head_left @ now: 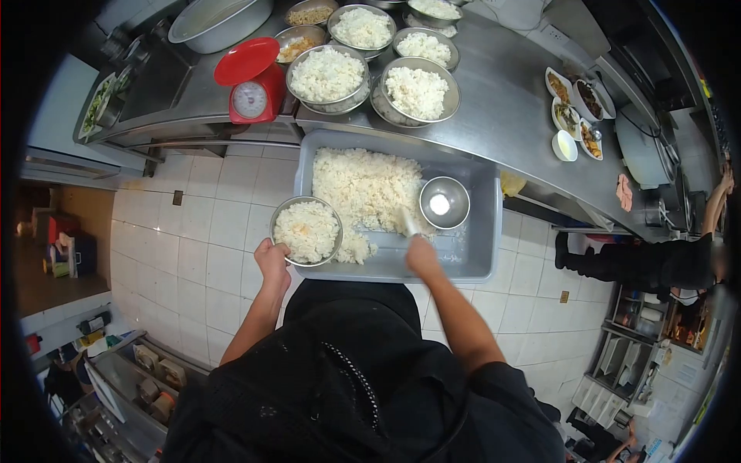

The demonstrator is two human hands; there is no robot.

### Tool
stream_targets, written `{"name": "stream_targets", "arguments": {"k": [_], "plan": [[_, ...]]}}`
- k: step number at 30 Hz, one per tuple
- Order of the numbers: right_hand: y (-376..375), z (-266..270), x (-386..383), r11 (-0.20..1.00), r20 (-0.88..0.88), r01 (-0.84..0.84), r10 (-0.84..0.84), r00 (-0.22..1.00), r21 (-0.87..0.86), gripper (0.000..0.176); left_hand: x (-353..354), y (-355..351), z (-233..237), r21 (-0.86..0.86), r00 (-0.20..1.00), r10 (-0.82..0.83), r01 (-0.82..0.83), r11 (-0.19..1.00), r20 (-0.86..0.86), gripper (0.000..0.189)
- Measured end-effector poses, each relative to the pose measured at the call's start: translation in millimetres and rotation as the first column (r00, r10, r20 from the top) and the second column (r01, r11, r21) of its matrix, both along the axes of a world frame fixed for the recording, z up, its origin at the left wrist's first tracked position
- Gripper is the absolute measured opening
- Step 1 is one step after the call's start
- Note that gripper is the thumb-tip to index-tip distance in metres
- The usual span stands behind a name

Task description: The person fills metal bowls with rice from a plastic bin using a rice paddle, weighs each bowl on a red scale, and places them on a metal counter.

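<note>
My left hand (pixel 273 261) grips the rim of a metal bowl (pixel 340 245) filled with rice, held over the near left corner of a grey plastic tub (pixel 495 224). Loose cooked rice (pixel 363 177) covers the left and middle of the tub, thinner toward the front. In my right hand (pixel 421 255) is the handle of a pale rice paddle (pixel 409 222), its blade at the right edge of the rice, slightly blurred. Beside the paddle an empty metal bowl (pixel 455 210) rests inside the tub.
Several rice-filled bowls (pixel 417 92) crowd the steel counter (pixel 494 100) beyond the tub. A red scale (pixel 256 96) stands left of them. Small dishes of food (pixel 567 116) sit at the right. A co-worker in dark clothes (pixel 656 262) stands to the right on the tiled floor (pixel 201 231).
</note>
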State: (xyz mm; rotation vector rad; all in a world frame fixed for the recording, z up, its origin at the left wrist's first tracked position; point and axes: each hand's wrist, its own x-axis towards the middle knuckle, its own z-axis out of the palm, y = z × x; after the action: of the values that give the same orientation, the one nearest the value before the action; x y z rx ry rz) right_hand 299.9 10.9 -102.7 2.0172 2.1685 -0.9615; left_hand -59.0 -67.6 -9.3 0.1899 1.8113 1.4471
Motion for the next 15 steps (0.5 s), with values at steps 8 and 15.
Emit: {"name": "stream_targets", "arguments": {"k": [8,15], "plan": [[16,73,-34,0.818,0.034,-0.521,0.543,0.839,-0.243,0.028,-4,-12,2,0.011,0.996,0.092,-0.092,0.996,0.016,0.024],[-7,51,-108,0.727,0.159,-0.622,0.678,0.718,-0.29,0.026,0,-19,6,-0.012,0.989,0.121,-0.121,0.993,0.082,0.02]]}}
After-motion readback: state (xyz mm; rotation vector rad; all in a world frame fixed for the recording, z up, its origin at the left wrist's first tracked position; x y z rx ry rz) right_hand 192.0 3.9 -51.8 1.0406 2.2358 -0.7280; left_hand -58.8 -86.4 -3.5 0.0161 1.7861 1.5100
